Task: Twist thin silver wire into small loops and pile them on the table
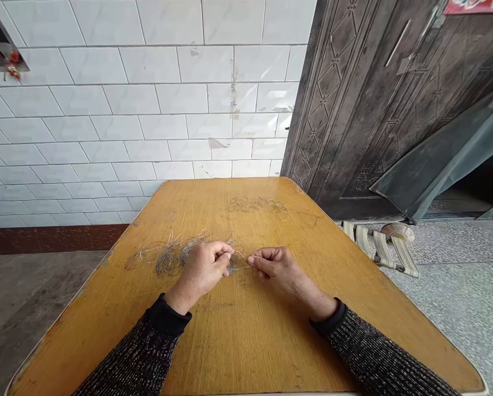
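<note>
A thin wire (241,268) stretches across the short gap between the two hands, just above the near middle of the table (246,341). It is hair-fine and pale where it catches the light, and it runs in a slack, slightly bowed line rather than a straight one; its full length and ends are too small to tell. The left hand (203,269) has its grip pinched on the wire, thumb against the forefinger, with the back of the hand turned up. The right hand (277,268) faces it, its grip likewise closed on the wire between thumb and fingertip, the other fingers curled in.

Beside and partly behind the left hand lies a tangle of grey wire (170,258), in loose, overlapping loops with stray ends poking up and a few browner strands at its left edge. Farther across the table is a row of thinner wire loops (250,204), flat and golden-brown against the wood, and a single bent strand (310,218) lies to their right.

Both forearms wear dark, pale-flecked sleeves (378,346) with black cuffs. Past the table's far edge stands a white tiled wall (147,99), with a dark patterned door (365,110) and a grey-green curtain (448,159) at right.
</note>
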`<state>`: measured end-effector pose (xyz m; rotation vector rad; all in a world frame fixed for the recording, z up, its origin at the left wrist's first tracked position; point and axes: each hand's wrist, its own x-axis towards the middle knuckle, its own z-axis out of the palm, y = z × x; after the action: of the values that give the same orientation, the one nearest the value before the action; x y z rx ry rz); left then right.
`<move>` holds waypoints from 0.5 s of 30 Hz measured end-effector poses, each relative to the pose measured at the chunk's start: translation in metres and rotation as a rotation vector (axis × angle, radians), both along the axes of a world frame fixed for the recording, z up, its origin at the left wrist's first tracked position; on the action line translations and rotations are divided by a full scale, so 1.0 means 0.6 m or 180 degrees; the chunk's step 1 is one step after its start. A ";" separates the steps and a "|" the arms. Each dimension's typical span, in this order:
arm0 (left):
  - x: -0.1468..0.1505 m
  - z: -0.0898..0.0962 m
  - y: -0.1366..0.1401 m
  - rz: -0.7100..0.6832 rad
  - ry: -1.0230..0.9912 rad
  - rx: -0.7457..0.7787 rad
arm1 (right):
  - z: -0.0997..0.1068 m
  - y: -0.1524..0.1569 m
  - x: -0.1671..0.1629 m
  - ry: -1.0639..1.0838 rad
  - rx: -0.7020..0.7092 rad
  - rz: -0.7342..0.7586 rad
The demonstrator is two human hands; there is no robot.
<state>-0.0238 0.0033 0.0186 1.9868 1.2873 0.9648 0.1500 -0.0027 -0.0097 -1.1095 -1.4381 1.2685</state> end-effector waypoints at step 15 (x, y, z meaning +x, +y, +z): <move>0.010 -0.004 -0.002 0.0177 -0.0472 -0.0402 | 0.001 0.000 -0.008 0.0027 -0.0269 -0.0196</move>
<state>-0.0178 0.0020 0.0160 1.7586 1.2939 1.0113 0.1451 -0.0024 -0.0093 -1.1944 -1.3446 1.2987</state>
